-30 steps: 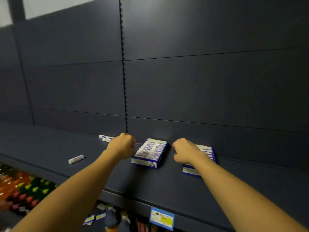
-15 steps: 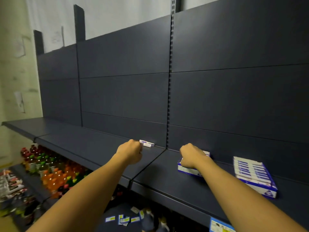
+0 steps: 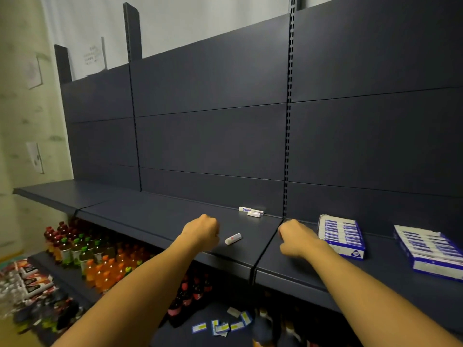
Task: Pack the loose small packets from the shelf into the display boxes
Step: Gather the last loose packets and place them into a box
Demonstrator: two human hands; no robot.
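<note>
Fingers (image 3: 284, 230) curled, both hands; packet (image 3: 233, 238) print unreadable.

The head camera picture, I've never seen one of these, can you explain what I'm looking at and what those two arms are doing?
This is no machine: a person wears a camera on the head, so you look forward and down along their own bare arms at a dark shop shelf. The left hand is curled beside a loose small packet; whether it holds anything is hidden. The right hand is curled next to an open display box filled with rows of packets. A second box lies further right. Two more packets lie by the back panel. Drink bottles fill the shelf below.
</note>
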